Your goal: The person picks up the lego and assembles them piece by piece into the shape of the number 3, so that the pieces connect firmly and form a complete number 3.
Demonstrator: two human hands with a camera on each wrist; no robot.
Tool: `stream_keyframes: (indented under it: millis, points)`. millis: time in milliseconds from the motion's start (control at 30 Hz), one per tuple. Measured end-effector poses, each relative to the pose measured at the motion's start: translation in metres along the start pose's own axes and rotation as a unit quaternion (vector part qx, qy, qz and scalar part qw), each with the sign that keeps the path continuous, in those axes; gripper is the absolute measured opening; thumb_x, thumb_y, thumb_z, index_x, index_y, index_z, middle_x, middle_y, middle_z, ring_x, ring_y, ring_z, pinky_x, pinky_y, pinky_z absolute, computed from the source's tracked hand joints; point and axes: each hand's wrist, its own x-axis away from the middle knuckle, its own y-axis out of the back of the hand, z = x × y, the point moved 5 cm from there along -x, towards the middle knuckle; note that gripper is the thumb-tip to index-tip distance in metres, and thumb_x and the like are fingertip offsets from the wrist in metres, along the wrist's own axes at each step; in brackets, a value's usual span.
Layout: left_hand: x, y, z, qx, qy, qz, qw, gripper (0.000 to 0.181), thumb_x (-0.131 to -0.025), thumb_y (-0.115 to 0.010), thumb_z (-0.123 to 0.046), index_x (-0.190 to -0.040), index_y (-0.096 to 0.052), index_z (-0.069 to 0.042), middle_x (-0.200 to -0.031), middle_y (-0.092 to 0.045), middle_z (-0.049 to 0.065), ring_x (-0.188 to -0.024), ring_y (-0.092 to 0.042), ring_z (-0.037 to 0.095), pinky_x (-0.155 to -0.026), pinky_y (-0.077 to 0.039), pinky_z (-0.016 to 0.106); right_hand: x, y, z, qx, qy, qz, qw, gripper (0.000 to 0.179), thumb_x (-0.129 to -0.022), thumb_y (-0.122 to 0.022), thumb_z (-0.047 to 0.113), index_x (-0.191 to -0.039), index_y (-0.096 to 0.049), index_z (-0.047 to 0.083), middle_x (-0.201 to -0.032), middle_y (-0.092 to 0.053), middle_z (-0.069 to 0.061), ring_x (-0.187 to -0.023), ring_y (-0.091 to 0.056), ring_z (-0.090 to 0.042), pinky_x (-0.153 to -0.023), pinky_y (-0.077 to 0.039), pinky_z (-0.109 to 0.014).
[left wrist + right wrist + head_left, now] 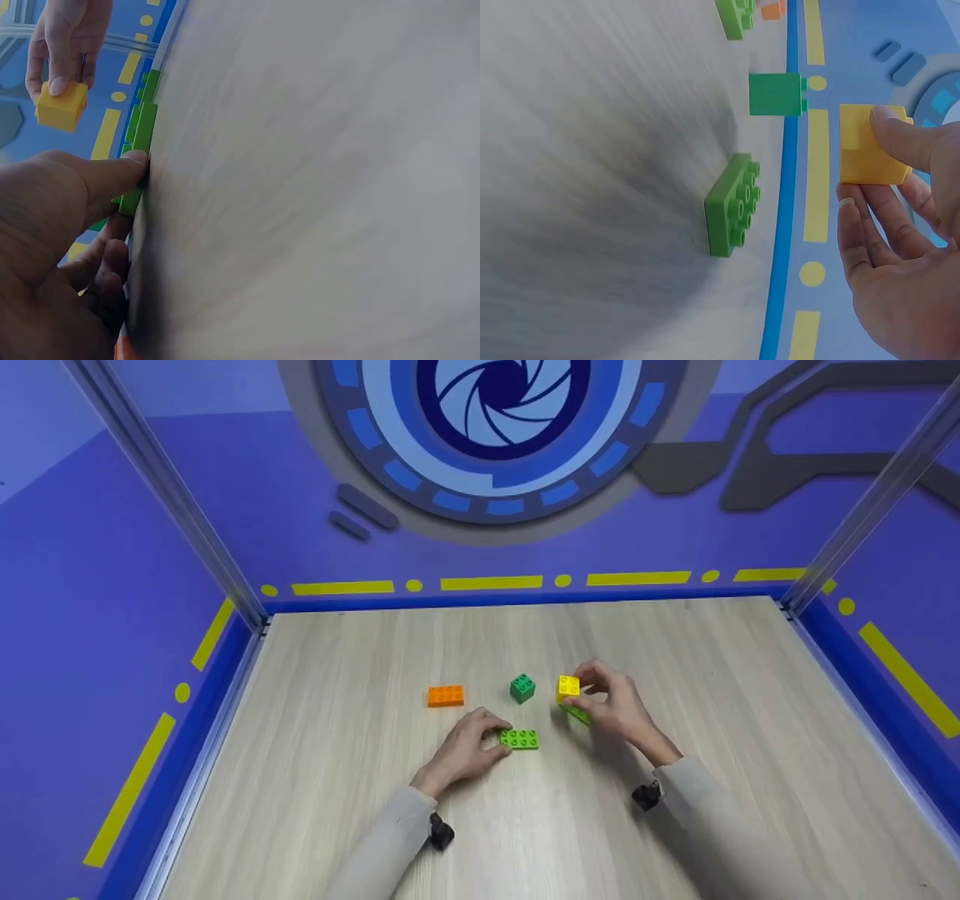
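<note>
Between the thumb and fingers of my right hand (615,706) is a yellow toy building block (568,688), held studs up above the table. Below it, partly hidden by that hand in the head view, a light green block (731,206) lies flat on the wood. My left hand (466,746) pinches the left end of another light green block (520,739), which rests on the table with its studs upward. A dark green cube-shaped block (523,688) stands between the hands, farther back, touched by neither.
An orange block (446,696) lies behind and left of the left hand. The pale wooden tabletop (337,780) is bounded by a blue back wall (465,559) and side walls. Metal posts stand at the back corners.
</note>
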Motion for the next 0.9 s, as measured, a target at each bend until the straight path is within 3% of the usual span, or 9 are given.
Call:
stream_keyframes:
  millis: [167,400,667,900]
  points:
    - [-0.002,0.001,0.005,0.018,0.002,0.000,0.9998,0.032,-0.098,-0.080,-0.027,-0.129,-0.075,-0.019,-0.118,-0.067,-0.003,-0.102,-0.056,0.016,-0.092,-0.045,0.031,0.001,-0.004,0.004,-0.001,0.007,0.002,1.0000,0.034,-0.089,-0.089,0.010,-0.116,-0.069,0.009,-0.113,-0.076,-0.008,-0.106,-0.071,-0.030,-0.097,-0.060,-0.049]
    - [-0.002,0.001,0.005,0.026,0.004,0.005,0.9996,0.036,-0.098,-0.080,-0.030,-0.132,-0.074,-0.021,-0.123,-0.067,-0.004,-0.106,-0.056,0.015,-0.094,-0.046,0.033,0.003,-0.010,0.008,-0.011,0.011,0.009,0.9998,0.032,-0.089,-0.088,0.011,-0.115,-0.069,0.010,-0.111,-0.077,-0.006,-0.104,-0.071,-0.027,-0.097,-0.060,-0.054]
    - [-0.003,-0.001,0.006,0.011,0.003,0.004,0.9999,0.037,-0.097,-0.081,-0.032,-0.133,-0.075,-0.022,-0.122,-0.066,-0.004,-0.109,-0.057,0.016,-0.096,-0.046,0.035,0.007,-0.019,0.011,-0.016,0.016,0.016,0.9996,0.033,-0.087,-0.090,0.012,-0.113,-0.070,0.013,-0.108,-0.078,-0.001,-0.100,-0.071,-0.021,-0.094,-0.061,-0.043]
    - [-0.004,-0.002,0.006,0.011,0.011,0.008,0.9999,0.037,-0.098,-0.079,-0.032,-0.133,-0.074,-0.023,-0.122,-0.065,-0.004,-0.113,-0.057,0.016,-0.099,-0.047,0.036,0.010,-0.026,0.014,-0.024,0.029,0.021,0.9991,0.032,-0.087,-0.090,0.013,-0.112,-0.070,0.011,-0.108,-0.078,-0.003,-0.102,-0.072,-0.022,-0.093,-0.062,-0.052]
